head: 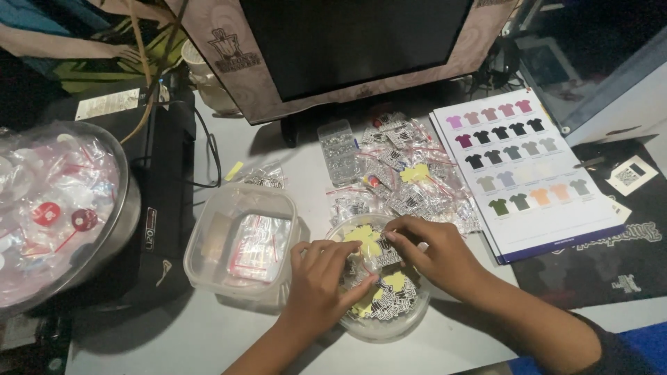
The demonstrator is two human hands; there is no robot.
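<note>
Both hands (pixel 375 267) in sticker bowl (pixel 410 321)

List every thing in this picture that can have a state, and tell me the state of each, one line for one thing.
Round clear plastic bowl: uncovered, holding small packets and yellow pieces.
Square clear plastic container: lid off, a few packets inside.
Large metal bowl: full of plastic bags.
Dark monitor screen: off.
Shirt colour chart sheet: lying flat, face up.
Left hand: fingers in the round bowl.
Right hand: pinching a packet.
</note>
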